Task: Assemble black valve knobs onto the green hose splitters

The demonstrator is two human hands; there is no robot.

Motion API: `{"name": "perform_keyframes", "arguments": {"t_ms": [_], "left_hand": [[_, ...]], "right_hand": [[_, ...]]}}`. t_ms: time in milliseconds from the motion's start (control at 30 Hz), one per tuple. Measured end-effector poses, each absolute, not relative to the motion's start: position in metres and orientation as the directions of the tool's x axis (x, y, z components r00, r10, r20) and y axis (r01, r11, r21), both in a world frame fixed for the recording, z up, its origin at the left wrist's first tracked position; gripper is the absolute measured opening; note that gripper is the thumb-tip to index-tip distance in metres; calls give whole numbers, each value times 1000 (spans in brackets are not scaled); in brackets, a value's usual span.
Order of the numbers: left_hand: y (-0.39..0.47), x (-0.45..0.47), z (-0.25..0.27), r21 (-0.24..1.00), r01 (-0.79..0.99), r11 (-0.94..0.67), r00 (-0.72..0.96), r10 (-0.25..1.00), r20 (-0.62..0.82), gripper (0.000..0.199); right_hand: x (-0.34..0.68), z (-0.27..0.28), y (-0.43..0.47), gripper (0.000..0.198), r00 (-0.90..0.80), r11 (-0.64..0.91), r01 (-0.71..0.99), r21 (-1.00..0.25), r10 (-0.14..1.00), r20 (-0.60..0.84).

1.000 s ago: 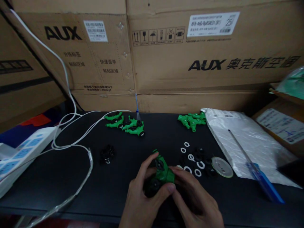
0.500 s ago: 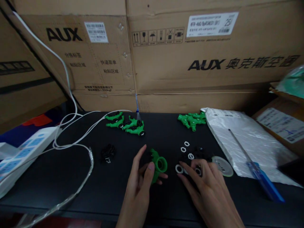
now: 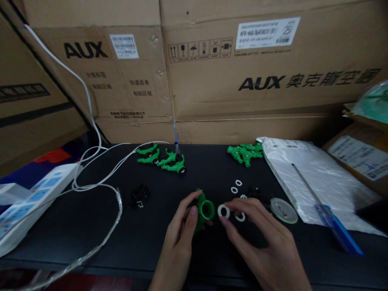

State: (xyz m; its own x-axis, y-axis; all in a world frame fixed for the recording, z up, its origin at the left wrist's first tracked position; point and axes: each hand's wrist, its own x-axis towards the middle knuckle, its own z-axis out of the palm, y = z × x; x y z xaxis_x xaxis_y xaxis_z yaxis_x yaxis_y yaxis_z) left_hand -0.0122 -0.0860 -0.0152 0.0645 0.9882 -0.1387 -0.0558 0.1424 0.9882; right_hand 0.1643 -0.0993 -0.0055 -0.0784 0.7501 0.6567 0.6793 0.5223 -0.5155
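Note:
My left hand [image 3: 183, 226] is closed around a green plastic pipe fitting [image 3: 201, 202], its round threaded mouth turned up toward me and to the right. Between thumb and forefinger, my right hand [image 3: 260, 234] pinches a white ring washer [image 3: 223, 211], held just right of the fitting's mouth and apart from it. Another white ring [image 3: 240, 217] lies under the right fingers. Two smaller white rings [image 3: 239, 183] rest a little farther back, and a third is partly covered by the hand. Small black parts [image 3: 255, 191] sit behind the right hand.
Green fittings with black parts [image 3: 172, 161] lie at the back, more green fittings [image 3: 245, 153] right of them. Small black pieces [image 3: 139, 195], white cables [image 3: 117, 165] and a power strip [image 3: 42, 194] are left. Rightward are a round disc [image 3: 284, 210], a screwdriver [image 3: 333, 224] and a white bag [image 3: 291, 161].
My right hand has picked up a white ring washer and brought it left, near the fitting's mouth. My left forefinger has come down onto the fitting.

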Motion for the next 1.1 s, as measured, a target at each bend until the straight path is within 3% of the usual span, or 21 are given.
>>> {"name": "perform_keyframes", "arguments": {"t_ms": [167, 367, 733, 833, 967, 1100], "left_hand": [[-87, -16, -18, 997, 58, 40, 89, 995, -45, 43], [-93, -14, -15, 999, -49, 18, 176, 984, -9, 39], [-96, -11, -21, 994, 14, -106, 69, 992, 105, 18], [-98, -12, -21, 993, 52, -105, 69, 992, 102, 20], [-103, -13, -21, 985, 101, -138, 81, 988, 130, 25], [-105, -13, -24, 971, 154, -181, 82, 982, 170, 24]], "right_hand": [[150, -1, -101, 16, -73, 550, 626, -554, 748, 660], [149, -11, -106, 19, -8, 500, 588, -636, 790, 614], [139, -13, -116, 38, -7, 488, 431, -759, 843, 539], [138, -20, -118, 43, 35, 399, 323, -858, 901, 432], [134, -23, -120, 25, 11, 179, 99, -979, 983, 181], [127, -23, -120, 22, 50, 137, -31, -990, 990, 135]]}}
